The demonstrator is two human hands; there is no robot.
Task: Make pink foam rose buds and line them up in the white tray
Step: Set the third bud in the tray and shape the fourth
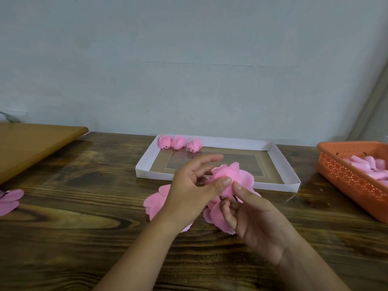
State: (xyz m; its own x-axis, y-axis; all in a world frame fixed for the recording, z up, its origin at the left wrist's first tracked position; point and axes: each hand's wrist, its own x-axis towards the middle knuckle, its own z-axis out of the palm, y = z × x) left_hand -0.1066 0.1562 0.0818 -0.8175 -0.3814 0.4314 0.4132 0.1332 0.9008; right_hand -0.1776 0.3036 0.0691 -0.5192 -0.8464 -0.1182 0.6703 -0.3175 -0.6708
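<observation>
Both hands work one pink foam bud (230, 178): right hand (255, 222) pinches its lower petals, left hand (192, 191) presses a thumb on its side, other fingers loosely spread. Loose petals (154, 203) lie under the hands on wood table (84, 227). Just beyond, white tray (281, 162) holds three finished buds (178, 142) in its far-left corner. Right of hands, orange basket (346, 175) holds pink foam pieces (365, 166).

Both forearms are extended forward. The left hand (189, 190) is held thumb-forward with fingers half spread; the right hand (252, 217) is raised alongside, its fingers curled inward.
</observation>
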